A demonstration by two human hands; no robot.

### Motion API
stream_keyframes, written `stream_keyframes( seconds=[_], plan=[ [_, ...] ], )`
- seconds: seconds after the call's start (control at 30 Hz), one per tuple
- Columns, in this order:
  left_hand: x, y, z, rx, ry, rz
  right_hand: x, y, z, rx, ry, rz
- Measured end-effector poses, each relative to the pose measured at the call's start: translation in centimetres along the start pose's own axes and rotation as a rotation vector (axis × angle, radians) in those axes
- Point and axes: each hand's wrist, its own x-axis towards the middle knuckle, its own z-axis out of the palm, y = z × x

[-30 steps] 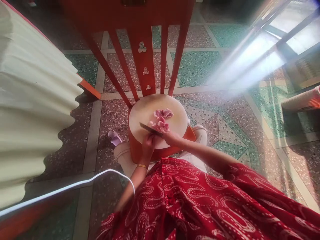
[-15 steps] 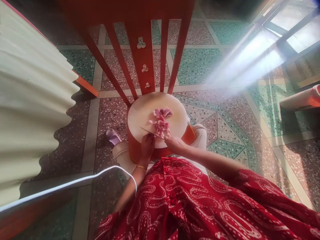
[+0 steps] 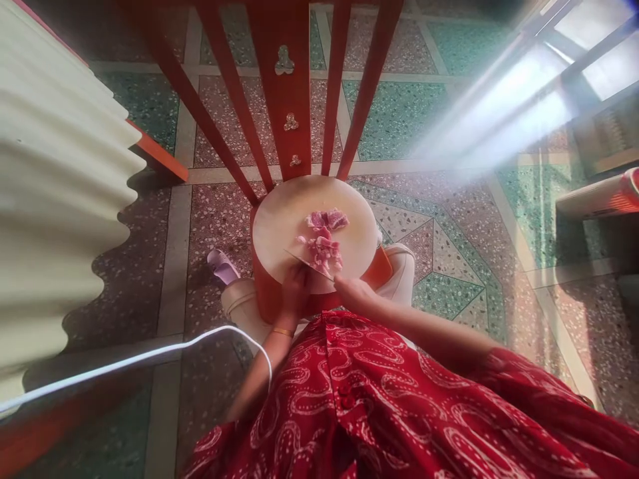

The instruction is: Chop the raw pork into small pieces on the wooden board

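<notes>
My right hand is closed around the handle end of a knife, whose thin blade slants up and left over the near part of a round white cutting board. Just below the blade, my left hand is curled in, its fingers dark and blurred; what they hold is hidden. Small cut pieces of raw meat lie heaped beyond the blade, at the board's middle. Larger pieces of meat rest behind that heap.
The board sits on the seat of a red-brown chair, its slatted back on the far side. A white cable crosses at lower left. Left stands a pale pleated cloth. A lilac slipper shows on the speckled tile floor.
The knife has shifted slightly right and down, with my right hand. My left hand has moved a little and is more blurred. The view has tilted slightly; the meat looks about the same.
</notes>
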Motion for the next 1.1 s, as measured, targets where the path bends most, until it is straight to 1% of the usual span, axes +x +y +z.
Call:
stream_keyframes(
  seconds=[0.07,0.13,0.2,0.27,0.4,0.43,0.5,0.6,0.77,0.87,1.0,1.1],
  plan=[
    [0.1,0.1,0.2,0.021,0.033,0.015,1.8,-1.5,-0.5,0.026,0.060,-0.045],
    [0.2,0.1,0.2,0.040,0.042,0.021,3.6,-3.0,-1.2,0.031,0.121,-0.091],
    [0.3,0.1,0.2,0.050,0.041,0.035,4.2,-3.3,-1.3,0.026,0.143,-0.107],
    [0.3,0.1,0.0,0.048,0.041,0.047,3.4,-2.1,-0.9,0.012,0.135,-0.103],
    [0.4,0.0,-0.3,0.037,0.028,0.046,0.7,2.0,0.3,-0.042,0.136,-0.055],
    [0.3,0.0,-0.4,0.034,0.025,0.040,0.2,2.6,0.4,-0.051,0.150,-0.041],
    [0.2,0.0,-0.6,0.030,0.019,0.026,-0.5,2.7,0.4,-0.058,0.181,-0.043],
    [0.0,0.1,-0.9,0.037,-0.001,0.008,-0.9,1.8,0.3,-0.044,0.177,-0.086],
    [-0.1,0.0,-0.8,0.053,-0.033,0.000,-0.9,0.4,0.8,-0.009,0.131,-0.087],
    [0.0,-0.3,-0.5,0.054,-0.064,0.006,0.4,-0.8,0.4,0.026,0.153,-0.095],
    [0.3,-0.3,-0.2,0.056,-0.096,0.010,3.5,-3.2,-1.5,0.057,0.220,-0.168],
    [0.3,-0.1,-0.2,0.054,-0.092,0.000,4.6,-3.8,-2.2,0.053,0.205,-0.160]
  ],
)
